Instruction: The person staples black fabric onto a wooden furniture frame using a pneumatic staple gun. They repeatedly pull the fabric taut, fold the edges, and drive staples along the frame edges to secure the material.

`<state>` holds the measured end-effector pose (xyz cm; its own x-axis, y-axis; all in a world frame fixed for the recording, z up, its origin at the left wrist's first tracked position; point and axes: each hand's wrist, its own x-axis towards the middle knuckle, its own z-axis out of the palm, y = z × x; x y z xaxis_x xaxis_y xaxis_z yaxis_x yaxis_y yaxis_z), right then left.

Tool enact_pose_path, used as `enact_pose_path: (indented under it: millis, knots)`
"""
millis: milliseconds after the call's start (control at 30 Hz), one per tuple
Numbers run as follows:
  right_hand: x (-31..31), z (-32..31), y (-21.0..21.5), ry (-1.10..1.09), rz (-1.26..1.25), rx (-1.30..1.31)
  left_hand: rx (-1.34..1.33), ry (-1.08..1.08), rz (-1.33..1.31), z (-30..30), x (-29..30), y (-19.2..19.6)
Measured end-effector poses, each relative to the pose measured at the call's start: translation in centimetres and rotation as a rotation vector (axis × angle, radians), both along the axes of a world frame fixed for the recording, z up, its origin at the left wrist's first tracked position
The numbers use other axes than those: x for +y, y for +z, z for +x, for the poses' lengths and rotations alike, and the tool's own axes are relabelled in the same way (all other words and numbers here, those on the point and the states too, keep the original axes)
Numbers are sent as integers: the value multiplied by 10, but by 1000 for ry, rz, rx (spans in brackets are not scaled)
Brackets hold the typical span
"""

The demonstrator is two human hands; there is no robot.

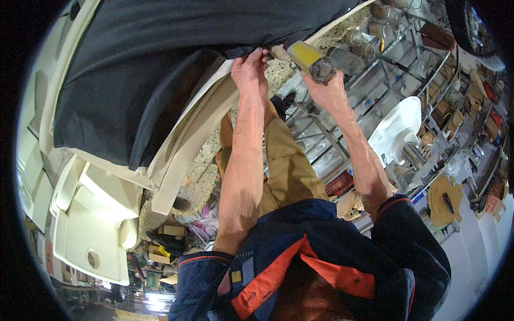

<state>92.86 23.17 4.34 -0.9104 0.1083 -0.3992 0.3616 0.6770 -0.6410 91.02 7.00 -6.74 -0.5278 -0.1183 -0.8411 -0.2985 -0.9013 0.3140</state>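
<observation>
A large piece of upholstered furniture lies before me, with black fabric (144, 64) stretched over it and beige cloth (195, 125) along its near edge. My left hand (250, 74) pinches the rim of the black fabric, fingertips together. A yellow and grey tool, by its look a staple gun (307, 55), is gripped in my right hand (326, 91). Its front end points toward the edge just right of my left fingers. A small beige flap (279, 52) shows between the two. The tool's handle is mostly hidden by my palm.
Glass jars (383, 29) stand at the upper right, by a metal-framed rack (369, 99). A white curved seat shell (397, 128) is to the right of my right forearm. At the left sits a cream plastic sink-like piece (88, 235). Boxes and clutter fill the lower left and far right.
</observation>
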Motion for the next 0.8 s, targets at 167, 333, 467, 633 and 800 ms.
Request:
enact_pose_path:
  millis: [167, 333, 467, 633, 800]
  knots:
    - [6, 6, 0, -3, 35, 59, 11, -51, 26, -1, -3, 0]
    - [9, -40, -14, 119, 339, 447, 46, -76, 144, 3, -13, 3]
    - [6, -73, -43, 211, 485, 431, -62, -25, 149, 4, -21, 3]
    - [8, -76, -49, 280, 592, 527, -78, -37, 136, 14, -24, 20]
    - [-14, -64, -39, 81, 484, 728, -160, -490, -235, 57, -63, 87]
